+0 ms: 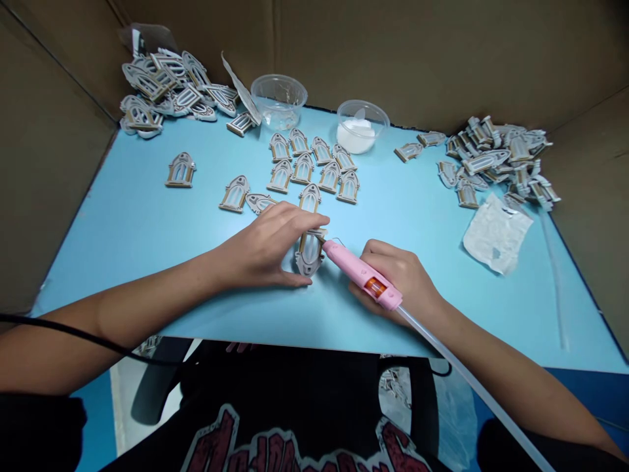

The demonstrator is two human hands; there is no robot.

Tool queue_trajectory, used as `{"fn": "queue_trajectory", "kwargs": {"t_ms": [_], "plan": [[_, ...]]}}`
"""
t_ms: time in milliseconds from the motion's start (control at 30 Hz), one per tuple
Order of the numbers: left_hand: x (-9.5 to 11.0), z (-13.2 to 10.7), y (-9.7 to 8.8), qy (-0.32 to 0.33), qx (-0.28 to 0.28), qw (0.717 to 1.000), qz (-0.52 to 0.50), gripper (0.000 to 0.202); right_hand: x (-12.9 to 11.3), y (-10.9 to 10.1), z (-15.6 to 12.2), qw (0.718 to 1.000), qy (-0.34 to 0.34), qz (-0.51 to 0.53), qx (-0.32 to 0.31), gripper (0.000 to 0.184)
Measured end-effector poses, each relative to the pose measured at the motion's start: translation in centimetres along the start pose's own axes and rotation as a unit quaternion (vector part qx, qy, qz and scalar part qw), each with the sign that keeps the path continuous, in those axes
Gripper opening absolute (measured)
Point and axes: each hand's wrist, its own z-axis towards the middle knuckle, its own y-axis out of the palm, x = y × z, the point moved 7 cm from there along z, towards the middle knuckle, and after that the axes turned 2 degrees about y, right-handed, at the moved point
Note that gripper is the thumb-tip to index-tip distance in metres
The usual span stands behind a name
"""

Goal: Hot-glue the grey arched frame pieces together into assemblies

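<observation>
My left hand (270,246) pinches a small arched window-shaped piece (309,252), grey and tan, against the blue table (147,223). My right hand (403,278) grips a pink glue gun (361,274) with a clear glue stick (472,387) trailing out of its back. The gun's nozzle touches the right edge of the held piece. Just beyond my left hand lie rows of finished window pieces (314,167) laid flat.
A heap of window pieces (167,88) sits at the back left, another heap (496,160) at the back right. Two clear plastic bowls (278,98) (362,124) stand at the back. A crumpled white sheet (496,233) lies right. Cardboard walls enclose the table.
</observation>
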Motion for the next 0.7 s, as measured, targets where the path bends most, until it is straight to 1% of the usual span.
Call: {"fn": "queue_trajectory", "kwargs": {"t_ms": [133, 267, 467, 700], "plan": [[-0.1, -0.1, 0.0, -0.006, 0.002, 1.000, 0.004, 0.080, 0.0, 0.0, 0.0, 1.000, 0.000, 0.001, -0.002, 0.020], [-0.2, -0.1, 0.0, -0.011, -0.005, 1.000, 0.024, 0.074, -0.2, 0.0, -0.2, 1.000, -0.004, -0.014, 0.001, 0.013], [-0.3, -0.2, 0.6, -0.018, -0.017, 0.999, 0.040, 0.069, -0.7, 0.3, -0.4, 0.998, -0.002, -0.055, -0.009, 0.014], [0.0, -0.2, 1.3, -0.003, -0.035, 0.997, 0.070, 0.063, -1.3, 1.0, -0.7, 0.992, 0.011, -0.114, -0.052, 0.010]]}}
